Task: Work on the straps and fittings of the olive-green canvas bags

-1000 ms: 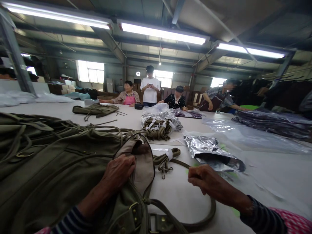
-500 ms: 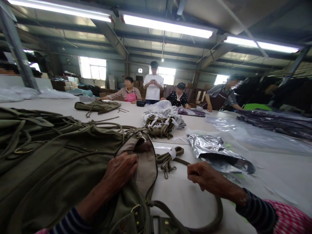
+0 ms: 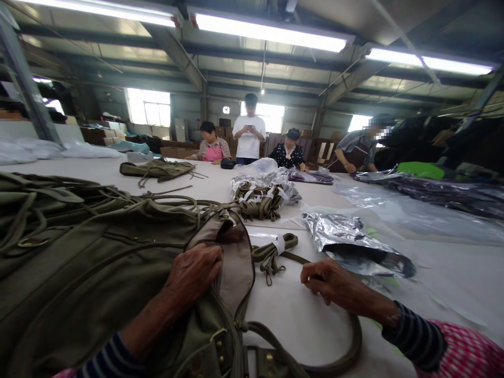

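A large olive-green bag (image 3: 129, 283) lies on the left, its zipped mouth open and the beige lining (image 3: 236, 262) showing. My left hand (image 3: 197, 270) is closed on the edge of this opening. To the right, my right hand (image 3: 328, 281) hovers over the table with curled fingers; whether anything is in them is hidden. The bag's looped handle (image 3: 356, 336) curves round behind and below that hand. Between my hands lies a bundled olive strap (image 3: 271, 254) with a white paper band round it.
Beyond the bundle stands a plastic bag of banded straps (image 3: 262, 199). A silver foil bag (image 3: 350, 241) lies to the right. Further back are a flat olive bag (image 3: 157, 169), plastic-wrapped dark goods (image 3: 437, 184) and several people round the white table (image 3: 220, 181).
My right hand's fingers have loosened slightly, with little shift in place. My left hand stays on the bag's edge. The person at far right has drawn an arm inward.
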Motion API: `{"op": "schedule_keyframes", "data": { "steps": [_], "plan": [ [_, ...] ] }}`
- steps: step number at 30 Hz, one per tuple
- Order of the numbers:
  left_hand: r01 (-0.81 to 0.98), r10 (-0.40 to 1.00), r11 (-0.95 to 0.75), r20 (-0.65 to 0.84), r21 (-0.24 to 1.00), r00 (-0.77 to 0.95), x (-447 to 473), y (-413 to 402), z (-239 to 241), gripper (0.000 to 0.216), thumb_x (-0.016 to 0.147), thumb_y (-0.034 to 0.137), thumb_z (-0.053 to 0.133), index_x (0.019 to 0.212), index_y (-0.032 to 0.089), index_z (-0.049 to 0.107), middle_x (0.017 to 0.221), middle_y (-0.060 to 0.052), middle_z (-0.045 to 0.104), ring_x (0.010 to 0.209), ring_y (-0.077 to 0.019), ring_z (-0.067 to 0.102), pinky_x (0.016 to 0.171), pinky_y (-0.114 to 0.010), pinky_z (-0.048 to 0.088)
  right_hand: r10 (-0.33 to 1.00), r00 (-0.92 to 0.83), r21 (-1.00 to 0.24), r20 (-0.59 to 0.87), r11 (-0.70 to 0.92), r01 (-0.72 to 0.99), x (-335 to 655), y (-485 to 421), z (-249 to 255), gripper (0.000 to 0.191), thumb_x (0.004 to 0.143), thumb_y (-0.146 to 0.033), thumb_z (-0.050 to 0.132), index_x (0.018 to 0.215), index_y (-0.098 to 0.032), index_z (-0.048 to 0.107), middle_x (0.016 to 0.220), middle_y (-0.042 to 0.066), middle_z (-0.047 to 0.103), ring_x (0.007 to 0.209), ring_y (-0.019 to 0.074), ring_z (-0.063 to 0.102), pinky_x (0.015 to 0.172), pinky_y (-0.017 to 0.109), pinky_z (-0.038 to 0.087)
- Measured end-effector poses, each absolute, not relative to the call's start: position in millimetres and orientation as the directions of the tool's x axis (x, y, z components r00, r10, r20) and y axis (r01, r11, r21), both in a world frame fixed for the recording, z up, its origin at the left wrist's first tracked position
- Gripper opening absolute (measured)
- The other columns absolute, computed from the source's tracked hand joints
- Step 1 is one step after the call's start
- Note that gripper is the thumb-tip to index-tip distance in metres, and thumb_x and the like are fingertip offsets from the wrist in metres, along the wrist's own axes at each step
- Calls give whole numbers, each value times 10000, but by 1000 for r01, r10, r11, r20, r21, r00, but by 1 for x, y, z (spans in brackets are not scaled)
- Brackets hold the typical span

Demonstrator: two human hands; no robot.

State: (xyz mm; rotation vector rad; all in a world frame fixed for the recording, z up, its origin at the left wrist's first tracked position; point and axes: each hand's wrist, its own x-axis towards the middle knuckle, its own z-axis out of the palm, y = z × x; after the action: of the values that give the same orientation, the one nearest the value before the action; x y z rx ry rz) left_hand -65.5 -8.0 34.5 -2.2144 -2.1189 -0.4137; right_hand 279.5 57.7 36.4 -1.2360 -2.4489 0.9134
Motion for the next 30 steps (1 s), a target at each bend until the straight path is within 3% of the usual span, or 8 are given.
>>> {"op": "schedule_keyframes", "data": {
  "steps": [12,24,30],
  "plan": [
    [987,977,-45,214,152,11,-64,-7,35,144,933,253,508,861,241,632,860,-23,630,821,-202,627,701,-296,352,804,-594,-655,-32,432,620,275,62,36,169,884,-253,526,853,-171,671,655,-14,612,486,109,596,450,184,447],
    [987,974,-57,226,152,21,-65,-7,34,144,933,255,506,866,241,633,863,-24,633,833,-205,631,709,-304,352,810,-586,-585,8,479,654,280,65,50,207,909,-261,503,777,-169,633,641,-24,560,457,87,554,434,175,399],
    [988,980,-46,199,151,15,-64,-10,38,142,933,245,507,871,236,635,862,-27,634,830,-203,631,715,-304,360,789,-615,-537,15,525,660,271,74,56,185,902,-243,507,795,-177,643,651,-22,572,511,98,558,504,195,402]
  ]
}}
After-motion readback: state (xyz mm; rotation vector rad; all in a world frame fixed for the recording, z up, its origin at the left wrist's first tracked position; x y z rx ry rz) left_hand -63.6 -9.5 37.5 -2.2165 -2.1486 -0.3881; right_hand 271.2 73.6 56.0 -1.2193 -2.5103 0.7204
